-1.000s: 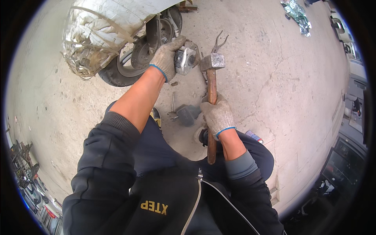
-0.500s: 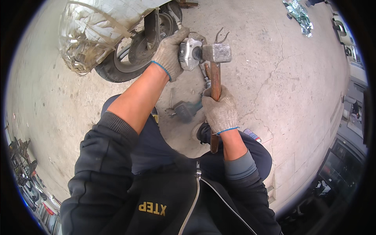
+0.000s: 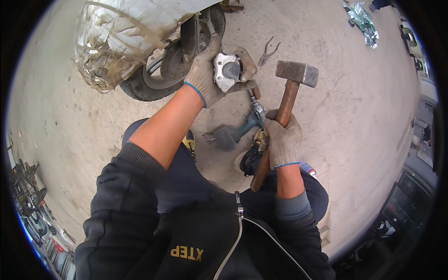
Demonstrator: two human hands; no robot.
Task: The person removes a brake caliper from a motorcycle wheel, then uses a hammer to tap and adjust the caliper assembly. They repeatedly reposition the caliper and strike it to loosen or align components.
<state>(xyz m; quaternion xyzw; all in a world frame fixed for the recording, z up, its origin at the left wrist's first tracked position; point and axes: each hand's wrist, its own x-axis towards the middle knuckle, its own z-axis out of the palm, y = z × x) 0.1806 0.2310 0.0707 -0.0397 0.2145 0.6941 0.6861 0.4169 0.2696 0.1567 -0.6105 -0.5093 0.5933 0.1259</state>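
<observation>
My left hand [image 3: 205,77], in a knitted work glove, grips a silver brake caliper [image 3: 224,79] with a round dark piston facing up. A curved metal bracket sits along the caliper's far right side. My right hand [image 3: 283,142], gloved too, is wrapped round the wooden handle of a sledgehammer [image 3: 293,73]. Its square steel head stands up and to the right, apart from the caliper. The handle's lower end hangs over my right leg. On the floor between the hands lies a teal cordless power tool [image 3: 249,123], its base blurred.
A scooter wheel [image 3: 144,88] and its plastic-wrapped body [image 3: 105,46] stand at the far left. Pliers [image 3: 267,52] lie on the concrete beyond the hands. A spray can [image 3: 307,169] is beside my right knee. Crumpled foil [image 3: 364,23] lies far right.
The hammer has moved right, away from the caliper, and its handle now leans. Its head no longer overlaps the caliper's edge. My left hand still holds the caliper, which has turned slightly.
</observation>
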